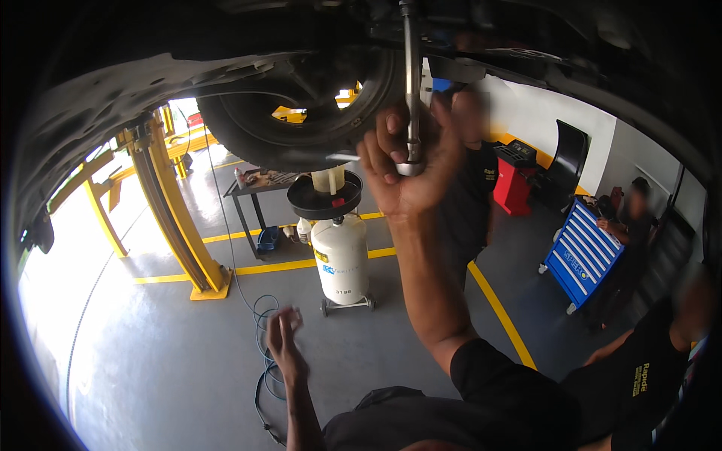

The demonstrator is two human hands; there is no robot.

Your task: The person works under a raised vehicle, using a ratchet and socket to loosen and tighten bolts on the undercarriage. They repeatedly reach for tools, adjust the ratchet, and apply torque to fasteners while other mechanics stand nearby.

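Note:
Overhead, my right hand (412,161) is raised with its fingers curled around the head of a ratchet wrench (409,168). From it a long chrome extension bar (411,71) points up to the dark underside of a raised car (293,26). The ratchet's handle juts out left of the hand and is blurred. Lower down at the left, my left hand (286,334) hangs in the air, away from the car. Its fingers look bent together and are partly blurred; whatever they hold, if anything, cannot be made out.
A wheel (301,113) hangs beyond my hands. Below it stand a white oil drain tank (341,259) with a black pan (304,199), a cart (256,203) and a yellow lift post (173,218). A coiled hose (265,353) lies on the floor. Several people are nearby at right, by a blue tool cabinet (583,252).

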